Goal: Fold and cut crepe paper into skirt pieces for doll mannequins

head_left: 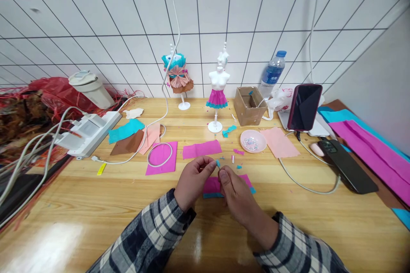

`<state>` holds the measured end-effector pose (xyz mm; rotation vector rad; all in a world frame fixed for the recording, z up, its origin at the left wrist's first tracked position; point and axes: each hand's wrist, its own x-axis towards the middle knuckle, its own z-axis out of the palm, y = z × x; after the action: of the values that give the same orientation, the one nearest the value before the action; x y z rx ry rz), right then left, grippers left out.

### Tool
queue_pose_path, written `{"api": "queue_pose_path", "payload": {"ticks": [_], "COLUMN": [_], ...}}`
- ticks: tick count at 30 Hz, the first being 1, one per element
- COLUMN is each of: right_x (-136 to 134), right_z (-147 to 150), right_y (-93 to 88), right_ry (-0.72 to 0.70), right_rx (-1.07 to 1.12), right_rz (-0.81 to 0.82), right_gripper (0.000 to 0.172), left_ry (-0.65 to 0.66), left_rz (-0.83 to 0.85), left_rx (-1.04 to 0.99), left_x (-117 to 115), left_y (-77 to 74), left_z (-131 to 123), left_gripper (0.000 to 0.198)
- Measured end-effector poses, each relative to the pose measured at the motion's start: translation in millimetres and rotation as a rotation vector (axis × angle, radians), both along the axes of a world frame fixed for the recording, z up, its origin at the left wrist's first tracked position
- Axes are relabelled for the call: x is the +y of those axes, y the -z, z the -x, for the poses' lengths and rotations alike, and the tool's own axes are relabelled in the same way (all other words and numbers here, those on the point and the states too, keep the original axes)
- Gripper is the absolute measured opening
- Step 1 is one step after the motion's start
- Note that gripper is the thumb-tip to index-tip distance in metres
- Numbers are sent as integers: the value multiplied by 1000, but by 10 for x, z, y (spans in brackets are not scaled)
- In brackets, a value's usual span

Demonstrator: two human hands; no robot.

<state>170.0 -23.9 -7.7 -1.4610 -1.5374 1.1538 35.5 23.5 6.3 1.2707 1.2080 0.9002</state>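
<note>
Between left hand and right hand, pinched fingers hold a blue scrap.

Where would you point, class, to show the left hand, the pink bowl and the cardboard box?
Left hand (193,182): head view, back of the hand.
Pink bowl (262,140): head view, bare inner wall.
Cardboard box (253,116): head view, front wall.

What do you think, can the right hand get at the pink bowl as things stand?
Likely yes: the pink bowl stands ahead and to the right of the right hand, with only small scraps lying between; the hand seems to be pinching a blue piece, though.
</note>
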Motion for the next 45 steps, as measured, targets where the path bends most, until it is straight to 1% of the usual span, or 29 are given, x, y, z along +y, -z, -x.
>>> {"api": "queue_pose_path", "payload": {"ticks": [10,15,19,24,29,34,39,42,45], "right_x": [16,33,29,30,49,54,75,67,-41], "right_z": [1,-40,-69,-99,-127,-121,-112,-150,-310], "right_y": [-5,-1,2,-12,-38,-50,-29,-38,-66], "right_ry": [9,16,0,-38,-65,-61,-55,-56,-109], "right_rx": [-83,-173,-96,-5,-41,-70,-153,-203,-261], "right_rz": [-14,-73,-48,-7,-1,7,-15,-35,-65], "right_gripper": [32,32,35,38,36,34,35,36,35], "left_ry": [-9,-1,22,47,85,86,94,107,85], "left_rz": [-9,-5,15,4,-17,-23,-17,-43,-146], "left_rx": [-3,2,-12,-10,18,32,35,63,172], "left_x": [-11,-11,-14,-6,6,10,-2,22,104], "left_y": [32,27,29,28,36,49,56,50,63], "left_z": [-10,-10,1,24,40,53,33,61,204], "left_gripper": [25,26,28,25,23,22,22,22,20]}}
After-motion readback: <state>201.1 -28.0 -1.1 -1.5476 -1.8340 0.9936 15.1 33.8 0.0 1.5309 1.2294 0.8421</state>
